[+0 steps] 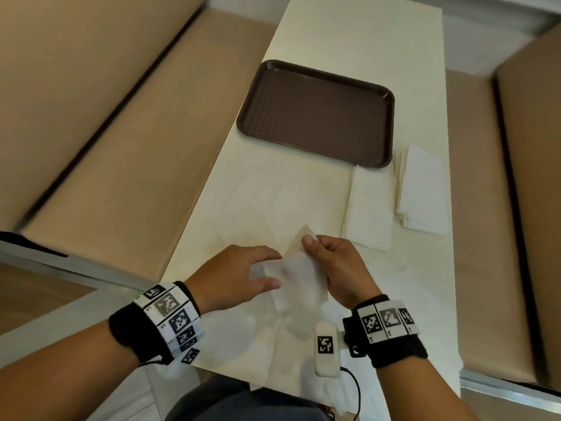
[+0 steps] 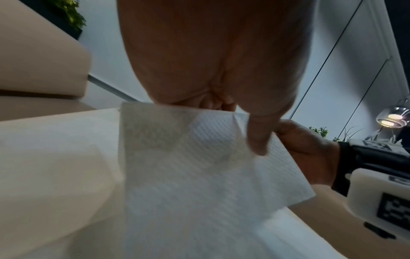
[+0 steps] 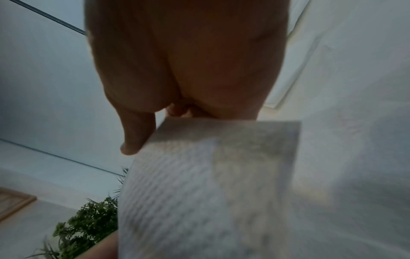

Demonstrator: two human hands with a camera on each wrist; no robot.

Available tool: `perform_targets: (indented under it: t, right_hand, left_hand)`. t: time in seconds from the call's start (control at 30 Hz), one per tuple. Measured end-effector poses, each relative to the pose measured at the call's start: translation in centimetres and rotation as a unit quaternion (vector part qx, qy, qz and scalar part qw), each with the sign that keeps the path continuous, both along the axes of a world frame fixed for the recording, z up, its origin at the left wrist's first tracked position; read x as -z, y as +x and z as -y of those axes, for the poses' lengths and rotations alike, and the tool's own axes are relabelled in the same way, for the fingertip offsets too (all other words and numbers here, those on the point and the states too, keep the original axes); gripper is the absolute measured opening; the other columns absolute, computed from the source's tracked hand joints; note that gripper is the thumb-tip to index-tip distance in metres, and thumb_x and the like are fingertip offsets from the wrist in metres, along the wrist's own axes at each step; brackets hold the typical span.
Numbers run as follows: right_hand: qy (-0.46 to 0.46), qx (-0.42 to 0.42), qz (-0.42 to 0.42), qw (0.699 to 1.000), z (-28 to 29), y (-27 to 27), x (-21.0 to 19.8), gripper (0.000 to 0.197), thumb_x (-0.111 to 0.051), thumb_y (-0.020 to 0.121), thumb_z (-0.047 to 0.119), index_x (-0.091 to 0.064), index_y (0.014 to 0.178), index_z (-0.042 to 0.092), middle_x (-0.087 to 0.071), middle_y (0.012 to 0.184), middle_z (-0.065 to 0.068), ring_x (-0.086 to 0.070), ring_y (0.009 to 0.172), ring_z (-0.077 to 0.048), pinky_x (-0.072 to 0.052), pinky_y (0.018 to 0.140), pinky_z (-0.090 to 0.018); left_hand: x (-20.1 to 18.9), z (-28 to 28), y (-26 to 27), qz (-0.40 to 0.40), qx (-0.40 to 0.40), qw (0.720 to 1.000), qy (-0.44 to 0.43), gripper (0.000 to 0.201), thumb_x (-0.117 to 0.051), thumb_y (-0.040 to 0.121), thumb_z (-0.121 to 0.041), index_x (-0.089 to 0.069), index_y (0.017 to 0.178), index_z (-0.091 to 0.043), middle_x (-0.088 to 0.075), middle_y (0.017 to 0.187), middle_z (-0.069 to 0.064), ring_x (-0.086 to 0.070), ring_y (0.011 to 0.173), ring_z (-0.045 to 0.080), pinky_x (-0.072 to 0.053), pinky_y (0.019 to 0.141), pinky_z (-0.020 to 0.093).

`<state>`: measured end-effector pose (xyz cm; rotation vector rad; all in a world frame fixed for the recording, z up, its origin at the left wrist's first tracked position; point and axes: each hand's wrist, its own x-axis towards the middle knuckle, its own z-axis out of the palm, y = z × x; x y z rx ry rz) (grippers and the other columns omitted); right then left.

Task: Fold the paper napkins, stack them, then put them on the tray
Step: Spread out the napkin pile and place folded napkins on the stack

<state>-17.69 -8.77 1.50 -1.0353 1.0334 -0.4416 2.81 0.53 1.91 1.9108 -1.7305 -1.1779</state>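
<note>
From the head view, the person held a thin white napkin (image 1: 296, 279) above the near end of the long cream table (image 1: 349, 34), both hands on it: the left hand (image 1: 239, 273) had its fingers behind the sheet's left side and its thumb across the front, and the right hand (image 1: 335, 268) pinched the upper right edge between thumb and curled fingers, a corner of paper poking up past the thumb. The brown tray (image 1: 315, 113) lay farther along the table with nothing on it, and just beside its near right corner sat a stack of folded napkins (image 1: 422, 189), with another pale folded pile (image 1: 368, 208) next to it; unfolded sheets were spread flat under the hands. Both wrists wore black bands with black-and-white square code tags; the tiny print beside the tags was too small to read. In the left wrist view, the left hand (image 2: 221, 66) gripped the napkin (image 2: 188, 166) along its top edge, thumb laid over the embossed paper, with the right hand (image 2: 310, 150) holding the far side. In the right wrist view, blurred, the right hand (image 3: 184, 61) held the napkin (image 3: 210, 192) at its top edge, thumb down beside it.
</note>
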Motion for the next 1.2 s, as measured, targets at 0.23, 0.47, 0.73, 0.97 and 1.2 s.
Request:
perform_targets:
  t: [0.23,0.47,0.73,0.97,1.2]
  right_hand:
    - [-0.023,0.119,0.003,0.993,1.4,-3.4,-0.5,0.090,-0.078,0.059,0.080,-0.061,0.104,0.004,-0.068,0.111,-0.014,-0.068,0.102,-0.029,-0.055,0.082,-0.048]
    - [0.060,0.052,0.035,0.996,-0.4,-5.9,0.3,0.059,-0.081,0.082,0.042,-0.061,0.132,0.016,-0.071,0.126,-0.009,-0.070,0.113,-0.030,-0.059,0.090,-0.052]
    - [0.045,0.134,-0.099,0.985,2.1,-7.8,1.0,0.017,-0.070,0.092,0.010,-0.069,0.107,0.003,-0.075,0.081,-0.012,-0.069,0.062,-0.026,-0.056,0.059,-0.033]
    - [0.078,0.221,-0.132,0.963,6.4,-10.3,2.8,0.011,-0.068,0.093,0.008,-0.063,0.088,-0.001,-0.067,0.065,-0.012,-0.060,0.051,-0.022,-0.048,0.047,-0.027]
    - [0.080,0.236,-0.172,0.953,9.1,-11.7,5.0,0.016,-0.069,0.092,0.010,-0.058,0.084,0.002,-0.062,0.056,-0.012,-0.056,0.042,-0.022,-0.042,0.045,-0.029]
  left_hand:
    - [-1.3,3.9,-2.4,-0.118,-0.080,0.990,-0.009,0.038,-0.066,0.096,-0.038,-0.050,0.070,-0.015,-0.046,0.058,-0.007,-0.040,0.053,0.004,-0.032,0.052,0.017]
    - [0.0,8.5,-7.8,-0.350,-0.197,0.916,0.015,0.031,-0.059,0.100,-0.043,-0.067,0.110,-0.014,-0.074,0.107,0.007,-0.071,0.101,0.030,-0.057,0.088,0.047]
    - [1.9,17.5,-11.2,-0.404,-0.238,0.882,0.052,0.016,-0.064,0.098,-0.014,-0.064,0.113,-0.008,-0.077,0.106,0.010,-0.073,0.091,0.022,-0.058,0.072,0.034]
    - [3.2,26.4,-11.9,-0.330,-0.222,0.917,0.013,0.016,-0.067,0.093,-0.009,-0.069,0.109,-0.012,-0.077,0.105,0.006,-0.074,0.098,0.023,-0.060,0.080,0.037]
    - [5.8,29.7,-12.5,-0.173,-0.208,0.962,-0.036,0.023,-0.077,0.083,-0.007,-0.068,0.102,-0.015,-0.074,0.097,0.009,-0.069,0.081,0.019,-0.056,0.073,0.030]
